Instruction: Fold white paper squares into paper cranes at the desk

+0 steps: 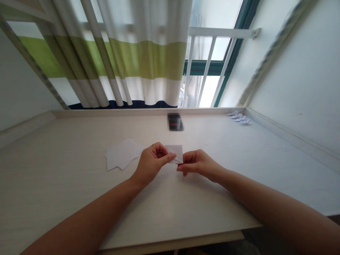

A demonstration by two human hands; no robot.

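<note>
- Pinching a small, flat, folded piece of white paper (pixel 178 150), the left hand (pixel 153 161) has its thumb across the near face and its fingers bent behind; this grip is narrow and looks firm.
- The right hand (pixel 199 162) is at the paper's lower right corner, its thumb and fingers curled close together; whether they pinch that corner or only rest against it, I cannot tell.
- The paper is held up in front of the body, over the near middle of a wide, pale, wood-grained table (pixel 186 212).
- As for progress, the piece looks partly folded: it is a compact, nearly square packet with a slanting edge or crease on its face. How many folds remain cannot be read from this view.
- Several small, pointed, folded white paper figures (pixel 240 118) sit together in the far right corner, seemingly finished.
- A fanned, overlapping batch of flat white paper sheets (pixel 122 153) lies to the left, apparently unfolded, its right end just beside the left hand.
- Beyond the hands, near the table's far edge, is a dark, blocky object (pixel 174 122) blurred by pixelation; it stands apart from the work and seems no obstacle.
- Behind hangs a white curtain with a green band (pixel 159 60), next to a white railing (pixel 223 33) at the window.
- The fingers hide much of the packet, so its back cannot be judged.
</note>
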